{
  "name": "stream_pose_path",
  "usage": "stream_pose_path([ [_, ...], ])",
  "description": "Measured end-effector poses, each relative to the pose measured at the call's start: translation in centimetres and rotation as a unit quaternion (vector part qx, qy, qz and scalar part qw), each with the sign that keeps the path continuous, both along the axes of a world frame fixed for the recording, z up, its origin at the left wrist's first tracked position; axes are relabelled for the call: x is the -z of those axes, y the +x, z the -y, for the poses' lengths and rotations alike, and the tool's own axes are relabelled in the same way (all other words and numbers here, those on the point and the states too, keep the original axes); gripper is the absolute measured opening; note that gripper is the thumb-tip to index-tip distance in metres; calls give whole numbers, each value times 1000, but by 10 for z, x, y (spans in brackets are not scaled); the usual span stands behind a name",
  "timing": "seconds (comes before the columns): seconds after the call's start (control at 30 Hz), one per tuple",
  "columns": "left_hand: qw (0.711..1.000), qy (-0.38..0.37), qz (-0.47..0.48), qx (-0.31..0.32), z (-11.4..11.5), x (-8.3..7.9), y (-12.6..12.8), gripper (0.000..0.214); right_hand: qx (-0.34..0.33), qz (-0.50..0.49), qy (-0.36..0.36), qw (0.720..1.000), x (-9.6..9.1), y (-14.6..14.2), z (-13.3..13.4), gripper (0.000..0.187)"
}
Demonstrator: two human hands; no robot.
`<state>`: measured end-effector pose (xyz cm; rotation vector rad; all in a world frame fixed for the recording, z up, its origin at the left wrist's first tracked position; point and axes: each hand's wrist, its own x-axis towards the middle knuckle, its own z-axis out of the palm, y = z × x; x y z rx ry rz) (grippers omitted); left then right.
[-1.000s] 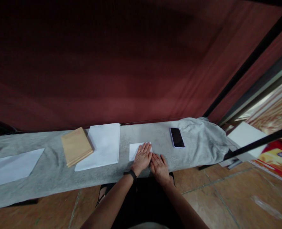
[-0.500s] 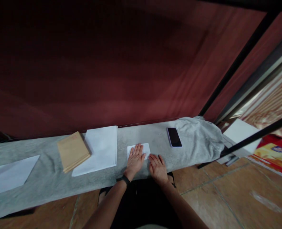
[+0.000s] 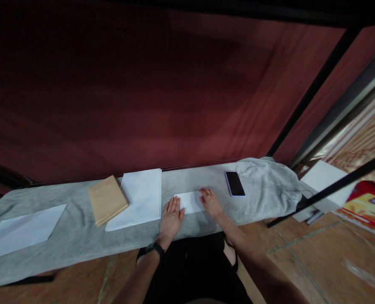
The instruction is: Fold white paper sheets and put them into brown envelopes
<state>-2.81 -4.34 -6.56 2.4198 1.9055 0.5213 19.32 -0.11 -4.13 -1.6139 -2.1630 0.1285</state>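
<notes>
A small white piece of paper (image 3: pixel 191 202), apparently folded, lies on the grey cloth in front of me. My left hand (image 3: pixel 171 217) rests flat with fingers stretched out, over the paper's left end. It wears a dark wristband. My right hand (image 3: pixel 211 203) is at the paper's right end, its fingers bent and close together on the edge near the far corner; the thumb is hidden. To the right of this hand lies a phone (image 3: pixel 234 184) with a dark screen and a pale purple case.
Left of my hands are a stack of white sheets (image 3: pixel 143 198) and brown paper envelopes or pads (image 3: pixel 107 198) partly on it. More white paper (image 3: pixel 25 230) lies farther left. The grey cloth (image 3: pixel 79 236) covers a narrow bench. A red-yellow box (image 3: pixel 368 207) stands at right, beyond a black bar (image 3: pixel 339 188).
My right hand has moved from the paper's near right corner up to its far right edge, fingers now bent. My left hand has slid left off the paper's middle. The view has shifted slightly.
</notes>
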Motion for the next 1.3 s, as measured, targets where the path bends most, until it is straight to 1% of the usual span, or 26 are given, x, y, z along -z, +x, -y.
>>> stream_pose_path([
  [0.1, 999, 17, 41, -5, 2, 0, -2, 62, -15, 16, -15, 1000, -5, -12, -22, 38],
  [0.2, 994, 23, 106, -10, 2, 2, -5, 64, -18, 30, -33, 999, -10, -20, -32, 30],
  [0.27, 988, 21, 154, -18, 2, 3, -7, 65, -22, 32, -42, 998, -17, -22, -38, 22],
  [0.33, 979, 23, 201, -37, 2, 2, -9, 67, -34, 25, -42, 998, -30, -23, -43, 21],
  [0.47, 951, 39, 293, -87, 1, 1, -15, 65, -59, -6, -15, 998, -58, -18, -44, 25],
  [0.53, 937, 45, 329, -109, 0, 2, -19, 59, -64, -22, 7, 998, -62, -13, -34, 28],
  [0.6, 929, 50, 346, -122, 0, 3, -22, 55, -72, -45, 42, 996, -51, -7, -17, 29],
  [0.67, 932, 49, 340, -117, 0, 4, -23, 53, -79, -48, 45, 995, -30, -2, 6, 29],
  [0.77, 949, 43, 303, -74, 2, 3, -21, 47, -70, -54, 36, 995, 6, 6, 38, 33],
  [0.83, 963, 43, 263, -36, 4, 1, -16, 42, -58, -70, 39, 995, 22, 9, 52, 36],
  [0.87, 970, 46, 238, -22, 6, 1, -11, 41, -54, -78, 42, 995, 27, 9, 57, 36],
  [0.97, 989, 40, 141, 14, 9, -1, 13, 43, -55, -81, 48, 994, 28, 5, 61, 34],
  [1.03, 996, 12, 78, 36, 10, -1, 32, 48, -51, -55, 47, 996, 26, -1, 60, 35],
  [1.07, 998, -4, 54, 43, 11, 0, 41, 50, -44, -38, 47, 997, 25, -4, 60, 37],
  [1.13, 999, -21, 20, 36, 12, 0, 54, 54, -19, -4, 50, 999, 26, -10, 59, 40],
  [1.2, 999, -29, -1, 25, 12, 1, 59, 56, 3, 18, 57, 998, 29, -12, 59, 43],
  [1.3, 999, -34, -12, 6, 12, 3, 53, 60, 17, 28, 74, 997, 35, -10, 62, 47],
])
